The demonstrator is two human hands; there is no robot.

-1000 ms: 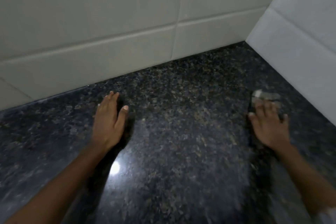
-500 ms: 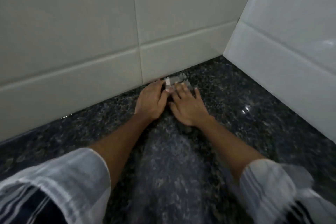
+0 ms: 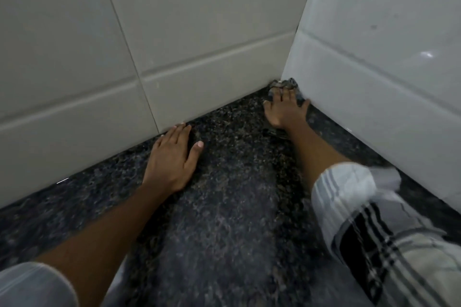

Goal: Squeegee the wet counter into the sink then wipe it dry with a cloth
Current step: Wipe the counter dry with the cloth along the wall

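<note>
Hands are working the wipe-dry step: right hand (image 3: 284, 108) is pressing a small crumpled cloth (image 3: 284, 86) flat-fingered into the far corner where the two tiled walls (image 3: 199, 52) are meeting, while left hand (image 3: 172, 159) is lying empty, palm down, fingers spread on the dark desk (image 3: 224, 219) near the back wall. Doing it well probably means keeping pressure down and dragging the cloth out along the wall joint; both arms are reaching forward, nearly straight.
</note>
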